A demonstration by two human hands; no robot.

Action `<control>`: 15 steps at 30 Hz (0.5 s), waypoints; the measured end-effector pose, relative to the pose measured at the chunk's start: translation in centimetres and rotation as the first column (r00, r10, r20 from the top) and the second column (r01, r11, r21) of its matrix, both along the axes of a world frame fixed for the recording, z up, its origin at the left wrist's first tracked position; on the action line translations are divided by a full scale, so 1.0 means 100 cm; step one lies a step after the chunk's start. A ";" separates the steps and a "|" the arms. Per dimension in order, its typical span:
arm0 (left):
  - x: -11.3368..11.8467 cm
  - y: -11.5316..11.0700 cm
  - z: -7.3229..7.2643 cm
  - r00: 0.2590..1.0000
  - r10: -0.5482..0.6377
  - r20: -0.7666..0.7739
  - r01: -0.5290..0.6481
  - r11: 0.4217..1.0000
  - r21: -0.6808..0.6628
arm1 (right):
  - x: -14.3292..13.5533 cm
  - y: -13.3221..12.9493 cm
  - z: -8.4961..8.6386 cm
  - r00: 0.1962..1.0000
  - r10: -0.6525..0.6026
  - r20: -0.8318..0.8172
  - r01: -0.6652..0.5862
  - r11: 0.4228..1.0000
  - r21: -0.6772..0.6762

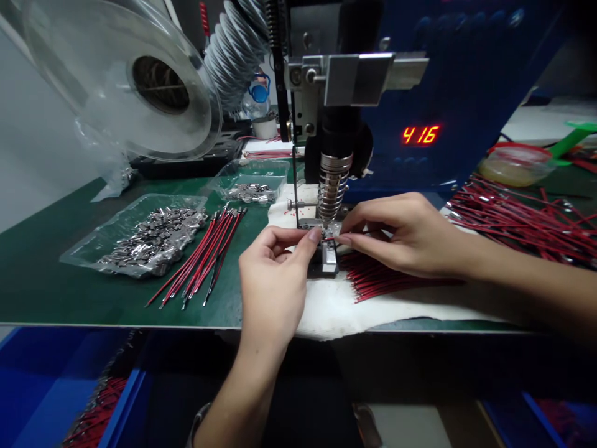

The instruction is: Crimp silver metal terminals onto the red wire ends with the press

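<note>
My left hand (275,267) is closed, thumb and forefinger pinched at the small metal fixture (329,255) under the machine's spring-loaded head (333,180). Whatever its fingertips hold is too small and too covered to make out. From the other side, my right hand (405,233) pinches a thin red wire (330,238) whose tip lies at the fixture, just below the head. Beneath my right hand a bundle of red wires (373,277) rests on a white cloth (326,311). Left of my left hand lie more red and black wires (200,255) with metal ends.
A clear tray (79,255) of small metal parts stands at left, a smaller tray (280,171) behind it. Red wires (522,218) are heaped at right near a round tub (515,168). The blue machine (448,74) displays 416. Blue bins (51,373) sit below the table edge.
</note>
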State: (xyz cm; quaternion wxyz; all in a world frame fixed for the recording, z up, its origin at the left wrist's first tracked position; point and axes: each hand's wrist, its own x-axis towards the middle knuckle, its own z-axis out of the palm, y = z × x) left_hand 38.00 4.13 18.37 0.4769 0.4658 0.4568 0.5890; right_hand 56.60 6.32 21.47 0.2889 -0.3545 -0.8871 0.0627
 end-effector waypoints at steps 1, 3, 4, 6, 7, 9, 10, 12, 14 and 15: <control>0.000 0.000 0.000 1.000 0.004 -0.001 -0.004 1.000 -0.001 | 0.000 0.000 0.000 1.000 -0.001 -0.001 0.001 1.000 0.000; 0.000 -0.001 0.001 1.000 0.010 -0.003 -0.010 1.000 0.000 | 0.000 0.000 -0.001 1.000 -0.004 0.000 0.004 1.000 0.001; 0.000 -0.001 0.001 1.000 0.011 -0.005 -0.011 1.000 0.000 | 0.000 0.000 -0.001 1.000 -0.005 0.001 0.005 1.000 -0.001; 0.000 -0.001 0.001 1.000 0.009 -0.009 -0.009 1.000 0.002 | 0.000 0.000 -0.001 1.000 -0.010 0.001 0.010 1.000 -0.004; 0.000 -0.001 0.001 1.000 0.008 -0.012 -0.008 1.000 0.005 | 0.000 0.000 -0.001 1.000 -0.012 0.001 0.012 1.000 -0.005; -0.001 -0.002 0.000 1.000 0.008 -0.017 -0.007 1.000 0.009 | 0.000 0.000 0.000 1.000 -0.015 0.001 0.015 1.000 -0.003; -0.001 -0.002 0.000 1.000 0.007 -0.017 -0.007 1.000 0.012 | 0.000 -0.001 0.000 1.000 -0.019 0.001 0.019 1.000 -0.002; -0.001 -0.002 0.000 1.000 0.007 -0.014 -0.007 1.000 0.012 | -0.001 -0.002 0.001 1.000 -0.028 -0.007 0.028 1.000 -0.005; -0.001 -0.003 0.000 1.000 0.010 -0.015 -0.010 1.000 0.008 | -0.001 -0.003 0.001 0.999 -0.039 -0.017 0.039 0.999 -0.016; -0.001 -0.003 0.000 1.000 0.011 -0.019 -0.011 1.000 0.005 | -0.002 -0.003 0.001 0.999 -0.045 -0.020 0.045 0.999 -0.022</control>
